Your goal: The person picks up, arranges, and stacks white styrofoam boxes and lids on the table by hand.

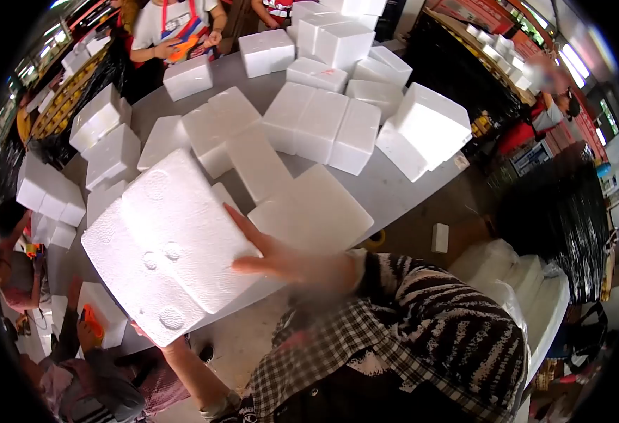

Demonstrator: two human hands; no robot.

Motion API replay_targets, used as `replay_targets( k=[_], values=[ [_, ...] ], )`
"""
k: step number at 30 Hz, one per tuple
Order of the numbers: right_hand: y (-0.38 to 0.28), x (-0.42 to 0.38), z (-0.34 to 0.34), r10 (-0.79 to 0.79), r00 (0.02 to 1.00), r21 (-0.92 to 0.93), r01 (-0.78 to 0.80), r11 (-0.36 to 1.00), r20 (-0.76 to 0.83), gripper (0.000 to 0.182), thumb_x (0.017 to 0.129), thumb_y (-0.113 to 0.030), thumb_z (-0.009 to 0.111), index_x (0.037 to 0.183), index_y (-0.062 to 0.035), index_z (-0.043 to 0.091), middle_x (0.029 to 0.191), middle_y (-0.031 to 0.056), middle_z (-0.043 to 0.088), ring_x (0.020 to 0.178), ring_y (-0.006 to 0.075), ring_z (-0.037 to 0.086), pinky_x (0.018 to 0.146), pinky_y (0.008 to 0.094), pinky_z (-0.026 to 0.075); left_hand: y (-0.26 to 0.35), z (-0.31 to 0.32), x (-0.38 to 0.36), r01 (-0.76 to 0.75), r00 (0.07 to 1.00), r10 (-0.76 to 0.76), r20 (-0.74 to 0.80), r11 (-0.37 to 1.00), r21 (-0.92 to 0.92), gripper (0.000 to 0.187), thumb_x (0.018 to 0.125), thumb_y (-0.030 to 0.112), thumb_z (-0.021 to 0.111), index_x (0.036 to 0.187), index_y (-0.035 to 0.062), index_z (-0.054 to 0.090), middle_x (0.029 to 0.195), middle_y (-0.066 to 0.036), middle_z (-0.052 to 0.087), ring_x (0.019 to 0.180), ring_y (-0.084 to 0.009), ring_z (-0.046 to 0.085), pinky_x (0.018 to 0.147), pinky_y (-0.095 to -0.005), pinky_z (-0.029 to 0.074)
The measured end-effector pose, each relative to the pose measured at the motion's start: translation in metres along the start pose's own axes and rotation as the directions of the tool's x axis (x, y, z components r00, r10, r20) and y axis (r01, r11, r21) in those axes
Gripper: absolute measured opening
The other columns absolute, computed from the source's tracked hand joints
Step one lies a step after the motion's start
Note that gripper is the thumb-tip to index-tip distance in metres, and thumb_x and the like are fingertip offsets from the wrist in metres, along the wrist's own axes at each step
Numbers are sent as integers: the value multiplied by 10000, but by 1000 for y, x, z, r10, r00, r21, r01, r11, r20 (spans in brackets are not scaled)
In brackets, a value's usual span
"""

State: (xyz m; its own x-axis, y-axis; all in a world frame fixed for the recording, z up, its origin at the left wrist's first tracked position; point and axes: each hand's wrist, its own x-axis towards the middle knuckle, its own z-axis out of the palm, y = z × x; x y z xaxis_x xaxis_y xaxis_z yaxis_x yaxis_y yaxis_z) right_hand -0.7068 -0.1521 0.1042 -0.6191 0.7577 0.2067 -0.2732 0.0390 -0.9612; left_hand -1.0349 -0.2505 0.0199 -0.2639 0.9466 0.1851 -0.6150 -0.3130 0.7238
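Note:
Two white polystyrene foam boxes (pixel 175 240), side by side, are tilted up in front of me above the table's near edge. Round dents mark the face turned toward me. My left hand (pixel 158 338) grips their lower edge, most of its fingers hidden behind the foam. At the right side, my right hand (pixel 264 254) presses against the foam with thumb and fingers apart, its wrist blurred. Just beyond that hand, another white foam box (pixel 316 211) lies on the grey table (pixel 408 201).
Many white foam boxes stand in rows and stacks, including a tall pile (pixel 334 42) at the back. Co-workers stand around the table; one across holds an orange tool (pixel 182 48), another at left has an orange tool (pixel 92 321). Plastic-wrapped foam (pixel 528 289) is at my right.

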Motion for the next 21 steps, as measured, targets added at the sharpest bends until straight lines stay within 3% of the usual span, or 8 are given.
replay_targets(
  k=[1,4,8,10,12,14,16,21],
  values=[
    [-10,-16,-12,-4,1000,-32,4,999,-11,1023,868,-407,673,1535,-58,-20,1575,188,84,1458,308,88,1166,428,121,-7,1,-3,16,977,-8,211,999,-34,797,923,703,300,1486,138,298,1480,-93,379,1318,-298,417,1081,-502,359],
    [-60,-80,-61,67,994,-137,-78,988,-88,997,868,-389,676,1537,-59,15,1570,180,125,1453,304,116,1163,428,140,-52,31,-21,124,990,-132,46,982,144,803,913,683,355,1462,98,325,1425,-124,435,1253,-312,477,1019,-495,422],
    [-94,-169,-120,65,964,-21,-73,997,-258,899,869,-357,658,1528,-49,130,1458,151,367,1288,275,415,1060,412,353,-147,62,-44,315,946,-325,6,921,231,748,893,537,530,1389,-5,388,1323,-221,497,1141,-340,560,893,-469,521],
    [-135,-208,-137,92,933,148,-43,988,-347,834,854,-302,660,1505,-41,209,1406,152,430,1272,256,441,1024,388,392,-153,198,-36,356,902,-404,151,895,270,839,851,550,602,1427,11,317,1353,-208,468,1207,-337,510,933,-472,498],
    [-129,-260,-183,127,844,19,-138,990,-521,787,836,-255,648,1484,-30,263,1363,146,479,1243,251,469,1007,380,402,-191,263,-32,454,815,-530,232,834,313,946,812,588,637,1457,22,241,1383,-189,433,1255,-313,465,975,-470,463],
    [-141,-300,-218,195,781,152,-130,980,-594,824,840,-216,628,1518,-37,196,1451,149,404,1305,260,413,1077,371,321,-238,307,-39,438,765,-508,395,861,260,986,802,584,665,1463,15,207,1401,-173,408,1253,-305,458,992,-459,444],
    [-161,-326,-246,223,766,154,-163,975,-604,802,842,-236,605,1512,-23,219,1443,144,415,1309,253,404,1071,363,319,-260,359,-50,556,711,-597,371,801,224,930,793,527,693,1436,6,270,1370,-182,431,1222,-328,469,1021,-453,402],
    [-131,-368,-339,250,856,106,-227,968,-453,807,864,-332,623,1486,17,244,1460,142,387,1327,232,369,1083,359,295,-323,410,-68,233,732,-574,366,717,657,722,787,346,702,1345,-2,404,1318,-212,460,1193,-363,459,1047,-464,349]
  ],
)
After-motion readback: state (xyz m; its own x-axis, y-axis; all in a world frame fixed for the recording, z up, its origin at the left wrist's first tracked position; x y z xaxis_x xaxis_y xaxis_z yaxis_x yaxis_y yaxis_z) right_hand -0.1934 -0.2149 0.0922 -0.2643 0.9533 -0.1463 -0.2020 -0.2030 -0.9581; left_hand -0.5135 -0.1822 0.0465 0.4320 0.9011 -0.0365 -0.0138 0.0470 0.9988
